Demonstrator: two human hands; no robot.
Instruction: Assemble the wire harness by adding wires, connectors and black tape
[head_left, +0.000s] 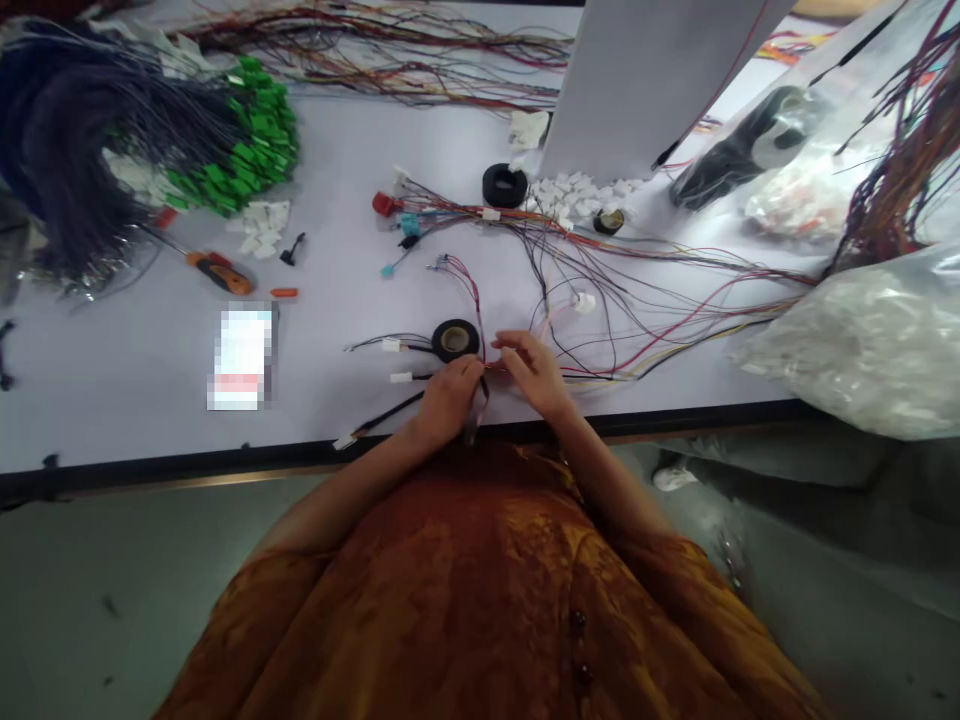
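Near the table's front edge my left hand (452, 398) is closed, its thumb and fingertips pinching a bundle of thin wires. My right hand (536, 375) is just right of it, fingers apart and partly curled over the red wires (495, 366); whether it touches them I cannot tell. A roll of black tape (455, 341) lies flat against the far side of my left hand. Black-sleeved wire ends with white connectors (401, 378) stick out to the left. From my hands the wires run right, in red, black and yellow strands (637, 372).
Behind lies a wire harness with red (383, 204) and teal (409, 224) connectors, beside another black tape roll (505, 186). To the left are an orange-handled screwdriver (219, 272), a phone (241, 358) and green-ended wires (255, 140). A plastic bag (862, 340) sits right.
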